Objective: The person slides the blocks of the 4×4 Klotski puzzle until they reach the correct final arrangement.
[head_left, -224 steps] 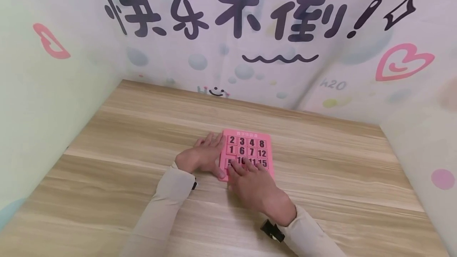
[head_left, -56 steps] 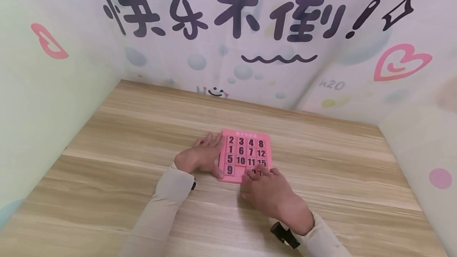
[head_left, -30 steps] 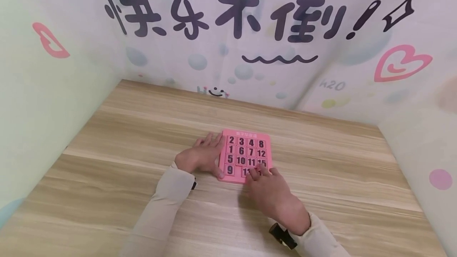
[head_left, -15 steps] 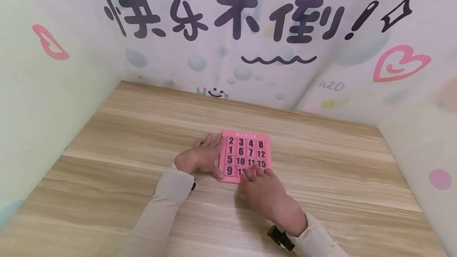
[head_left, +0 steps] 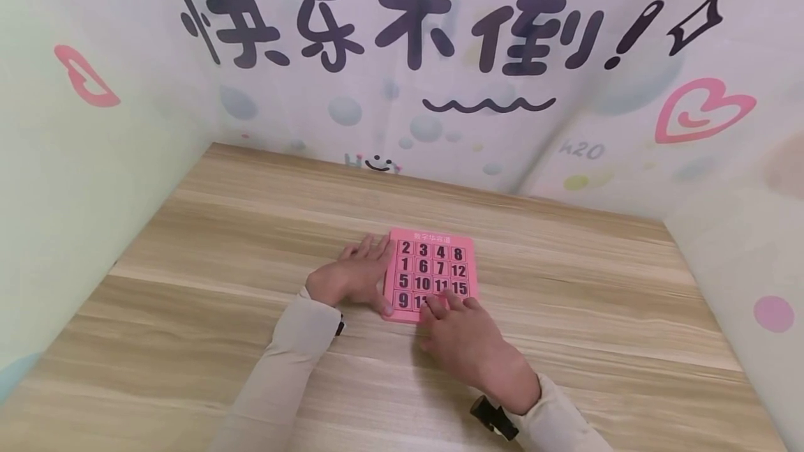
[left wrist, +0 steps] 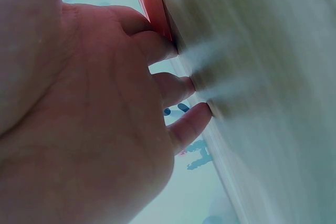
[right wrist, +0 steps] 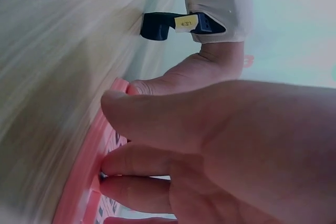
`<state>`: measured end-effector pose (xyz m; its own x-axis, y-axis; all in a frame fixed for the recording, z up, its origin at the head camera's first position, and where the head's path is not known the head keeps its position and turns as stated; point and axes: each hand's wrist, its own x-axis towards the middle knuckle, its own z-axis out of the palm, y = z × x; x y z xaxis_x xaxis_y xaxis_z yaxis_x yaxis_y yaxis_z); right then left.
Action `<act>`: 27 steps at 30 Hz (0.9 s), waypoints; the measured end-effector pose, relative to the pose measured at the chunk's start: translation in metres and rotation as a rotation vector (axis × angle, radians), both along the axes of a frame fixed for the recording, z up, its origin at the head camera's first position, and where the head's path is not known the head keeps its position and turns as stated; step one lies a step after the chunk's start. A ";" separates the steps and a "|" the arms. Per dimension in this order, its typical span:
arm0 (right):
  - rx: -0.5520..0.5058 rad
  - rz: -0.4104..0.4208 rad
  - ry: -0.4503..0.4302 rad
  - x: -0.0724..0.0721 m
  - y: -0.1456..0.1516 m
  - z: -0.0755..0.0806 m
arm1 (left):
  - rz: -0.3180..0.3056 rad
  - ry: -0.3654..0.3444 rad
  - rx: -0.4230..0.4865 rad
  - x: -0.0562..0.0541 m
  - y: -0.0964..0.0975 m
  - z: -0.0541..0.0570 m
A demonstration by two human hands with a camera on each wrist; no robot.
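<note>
The pink sliding number puzzle [head_left: 432, 267] lies flat on the tabletop [head_left: 251, 229], titled edge toward the tabletop's far edge; upper rows read 2-3-4-8, 1-6-7-12, 5-10-11-15.

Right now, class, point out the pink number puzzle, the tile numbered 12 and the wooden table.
Pink number puzzle [head_left: 432, 237]: head view, on its lettered top border.
Tile numbered 12 [head_left: 459, 270]: head view, middle of the printed number.
Wooden table [head_left: 565, 284]: head view, bare surface to the right of the puzzle.
</note>
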<state>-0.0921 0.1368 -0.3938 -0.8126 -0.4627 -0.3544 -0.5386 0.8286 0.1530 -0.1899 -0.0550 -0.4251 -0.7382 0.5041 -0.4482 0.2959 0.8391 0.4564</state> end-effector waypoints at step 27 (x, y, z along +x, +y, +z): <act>0.133 -0.135 -0.006 -0.002 0.014 0.010 | 0.011 -0.009 0.007 0.002 0.001 0.003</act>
<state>-0.0941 0.1510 -0.3835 -0.8617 -0.2989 -0.4100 -0.4255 0.8659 0.2629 -0.1878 -0.0545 -0.4225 -0.7398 0.4991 -0.4513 0.2823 0.8390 0.4651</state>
